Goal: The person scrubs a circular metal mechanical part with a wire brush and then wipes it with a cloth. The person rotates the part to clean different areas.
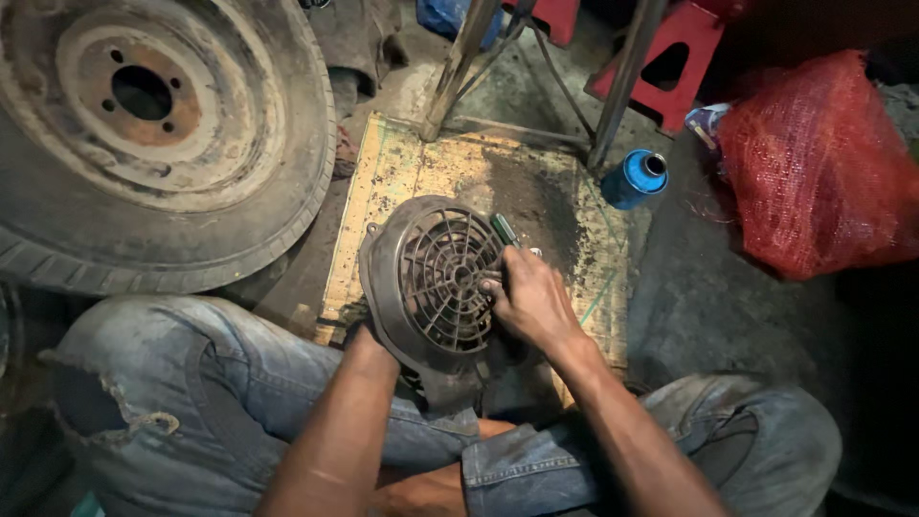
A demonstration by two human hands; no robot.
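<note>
A dirty grey round fan cover point(436, 278) with a ribbed grille stands tilted between my knees on a worn wooden board point(565, 220). My left hand point(369, 343) is behind its lower left edge, mostly hidden, steadying it. At the grille's right side my right hand point(526, 299) is closed around a green-handled screwdriver point(504, 229), whose handle sticks up above my fingers. The tool's tip is hidden.
A large worn tyre on a rusty rim point(144, 124) lies at the left. Metal stand legs point(459, 67) rise at the board's far edge. A blue can point(635, 178), red stools point(670, 57) and a red mesh sack point(823, 163) sit to the right.
</note>
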